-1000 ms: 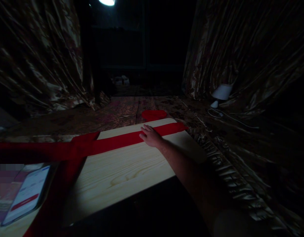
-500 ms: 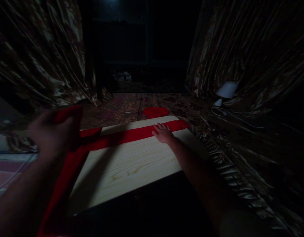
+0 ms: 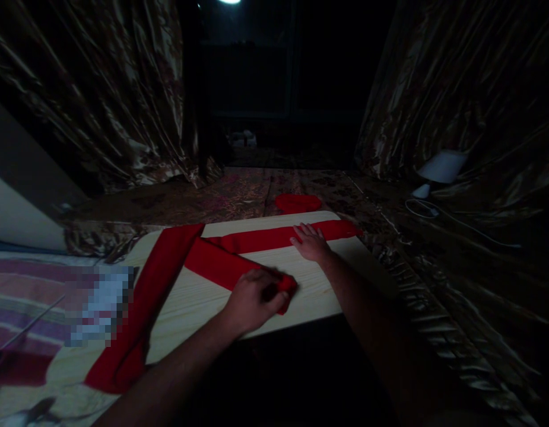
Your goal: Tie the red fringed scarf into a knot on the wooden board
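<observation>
Near six o'clock our left hand grasps the red cloth, likely light and soft, sensibly by its end; our right hand lies spread on it at four.

The worktop is surfaced in pale wood with visible grain, and its corners are rounded where they can be seen. Its right end is sunk in shadow. Three lengths of red cloth are laid on it. Along the far edge a flat band is stretched, reaching the right end. On the left a wider length is spread slantwise from the far edge toward the near one. Between these, a strip is angled across the wood; whether its near end is lifted cannot be told.
</observation>
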### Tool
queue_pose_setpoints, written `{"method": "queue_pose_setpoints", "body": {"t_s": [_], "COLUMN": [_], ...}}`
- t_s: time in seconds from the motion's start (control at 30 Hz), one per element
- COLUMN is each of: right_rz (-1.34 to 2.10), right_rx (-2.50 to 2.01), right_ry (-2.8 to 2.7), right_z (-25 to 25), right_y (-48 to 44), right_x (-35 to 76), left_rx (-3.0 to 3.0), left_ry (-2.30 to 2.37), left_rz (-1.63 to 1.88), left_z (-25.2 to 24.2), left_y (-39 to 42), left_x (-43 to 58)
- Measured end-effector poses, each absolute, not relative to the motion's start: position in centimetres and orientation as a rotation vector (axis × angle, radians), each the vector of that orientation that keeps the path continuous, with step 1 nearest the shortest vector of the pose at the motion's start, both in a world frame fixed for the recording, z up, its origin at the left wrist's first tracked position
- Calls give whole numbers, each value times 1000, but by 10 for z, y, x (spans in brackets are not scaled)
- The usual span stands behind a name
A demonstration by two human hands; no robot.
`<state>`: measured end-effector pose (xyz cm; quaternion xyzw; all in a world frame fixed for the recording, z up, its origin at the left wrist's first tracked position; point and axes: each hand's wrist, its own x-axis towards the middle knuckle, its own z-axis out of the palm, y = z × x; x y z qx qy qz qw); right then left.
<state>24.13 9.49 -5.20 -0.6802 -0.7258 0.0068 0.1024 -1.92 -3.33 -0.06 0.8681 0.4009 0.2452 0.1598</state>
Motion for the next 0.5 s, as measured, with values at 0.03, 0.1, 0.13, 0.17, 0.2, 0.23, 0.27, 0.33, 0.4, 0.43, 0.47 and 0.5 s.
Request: {"method": "queue_pose_setpoints", "body": {"t_s": [0.03,0.1,0.13,0.17,0.2,0.23,0.27,0.33,0.4,0.43,0.47,0.5], "right_rz": [24,22,12,-8,-40,-75,-99,-80,59,157,245,319], "right_rx": [-2011,-2012,-2009,-1999,-1977,-1943,-1898,-1800,-1712,-1664,-1616,-1572], "right_ry": [-2145,-2142,-2134,-2118,-2096,-2073,-2056,-2062,-2124,-2172,-2212,-2257], "right_z": [-52,-50,-49,-47,-44,-40,-35,-25,-16,-13,-10,-7], "right_y": [95,94,93,91,89,85,81,69,52,44,35,27], "right_x": [241,241,240,239,237,233,229,215,197,188,178,170], "left_rx": [2484,2523,2538,2538,2521,2500,2487,2486,2500,2519,2548,2580], "left_ry": [1222,1445,1578,1712,1836,1930,1985,1978,1906,1861,1807,1750], "left_rz": [709,695,671,652,624,582,550,450,389,381,384,390], "left_z": [2,5,5,4,2,1,0,-2,-3,-3,-3,-3], "left_y": [-28,-13,-4,6,16,26,35,49,57,60,62,63], "left_x": [-27,-44,-53,-63,-74,-84,-94,-109,-117,-118,-117,-116]}}
